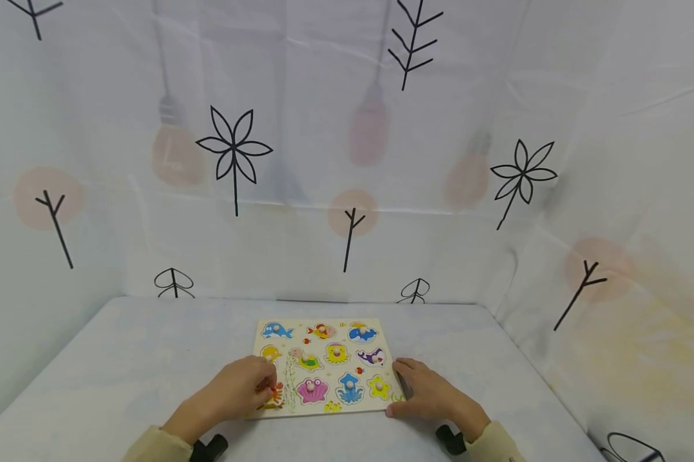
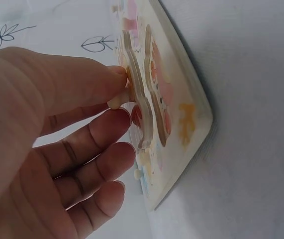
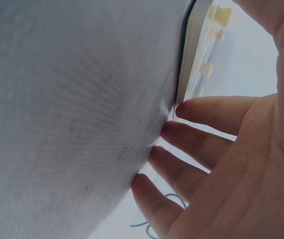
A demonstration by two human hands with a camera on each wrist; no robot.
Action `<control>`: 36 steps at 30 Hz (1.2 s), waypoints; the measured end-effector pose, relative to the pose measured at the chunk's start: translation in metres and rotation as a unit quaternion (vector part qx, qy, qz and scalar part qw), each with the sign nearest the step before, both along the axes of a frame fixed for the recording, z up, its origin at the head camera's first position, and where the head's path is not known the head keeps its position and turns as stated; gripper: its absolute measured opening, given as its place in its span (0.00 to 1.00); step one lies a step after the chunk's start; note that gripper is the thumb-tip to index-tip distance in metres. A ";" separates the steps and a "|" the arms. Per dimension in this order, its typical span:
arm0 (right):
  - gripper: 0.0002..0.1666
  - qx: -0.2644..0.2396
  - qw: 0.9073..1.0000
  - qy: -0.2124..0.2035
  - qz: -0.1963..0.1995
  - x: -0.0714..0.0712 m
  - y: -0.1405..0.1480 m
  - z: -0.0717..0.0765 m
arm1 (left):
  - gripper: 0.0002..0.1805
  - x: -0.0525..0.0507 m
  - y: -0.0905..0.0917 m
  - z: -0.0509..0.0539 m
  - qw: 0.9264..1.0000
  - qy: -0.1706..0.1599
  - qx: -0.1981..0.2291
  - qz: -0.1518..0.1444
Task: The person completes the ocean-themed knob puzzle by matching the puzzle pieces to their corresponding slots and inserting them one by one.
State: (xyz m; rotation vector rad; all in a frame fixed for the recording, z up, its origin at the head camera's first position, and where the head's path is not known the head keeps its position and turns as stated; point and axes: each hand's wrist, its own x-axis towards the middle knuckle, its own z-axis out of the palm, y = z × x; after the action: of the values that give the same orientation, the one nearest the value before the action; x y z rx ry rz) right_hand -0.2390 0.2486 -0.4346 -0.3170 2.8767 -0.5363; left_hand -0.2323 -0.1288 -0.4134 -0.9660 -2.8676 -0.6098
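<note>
A pale wooden peg puzzle board (image 1: 303, 410) with sea-animal pieces lies flat on the table. My left hand (image 1: 237, 387) is over its near left corner. Thumb and index finger there pinch the small knob of an orange-red crab piece (image 2: 140, 97), whose edge shows in the left wrist view, lifted a little off its matching recess (image 2: 157, 94). The other left fingers are loosely bent. My right hand (image 1: 433, 393) rests at the board's right edge, thumb near the front corner. Its fingers (image 3: 201, 109) are spread, tips on the table, the index fingertip against the board's side.
Other knobbed pieces sit in the board, among them a pink shell (image 1: 312, 390), a blue squid (image 1: 350, 389), a yellow starfish (image 1: 379, 387) and a yellow octopus (image 1: 337, 353). The white-covered table (image 1: 167, 346) meets a printed cloth backdrop (image 1: 300, 256) behind and on both sides.
</note>
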 end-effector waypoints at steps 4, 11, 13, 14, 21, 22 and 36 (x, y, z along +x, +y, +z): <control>0.60 -0.001 1.000 -0.002 0.001 0.000 0.000 0.001 | 0.07 -0.002 0.001 -0.004 1.000 -0.001 -0.002 0.000; 0.60 0.001 1.000 -0.002 0.001 0.000 0.000 0.000 | 0.07 -0.003 0.002 -0.008 1.000 0.002 -0.003 0.001; 0.60 0.002 1.000 -0.002 0.001 0.000 0.000 0.000 | 0.07 -0.003 0.001 -0.009 1.000 0.003 -0.002 0.000; 0.60 0.003 1.000 -0.001 0.001 0.000 -0.001 0.000 | 0.07 -0.003 0.002 -0.009 1.000 0.002 -0.002 0.000; 0.59 0.003 1.000 0.001 -0.002 0.001 -0.001 0.003 | 0.07 -0.001 0.003 -0.009 1.000 -0.002 -0.003 0.004; 0.59 0.005 1.000 0.002 -0.002 0.001 -0.001 0.003 | 0.07 -0.001 0.003 -0.009 1.000 -0.003 -0.004 0.004; 0.60 0.003 1.000 0.000 0.004 -0.001 0.001 0.000 | 0.07 -0.001 0.004 -0.010 1.000 -0.018 -0.001 0.003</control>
State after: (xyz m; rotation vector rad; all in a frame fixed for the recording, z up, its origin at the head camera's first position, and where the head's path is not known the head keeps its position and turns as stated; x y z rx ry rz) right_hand -0.2405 0.2491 -0.4344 -0.3271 2.8748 -0.5271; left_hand -0.2330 -0.1249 -0.4230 -0.9551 -2.9030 -0.6297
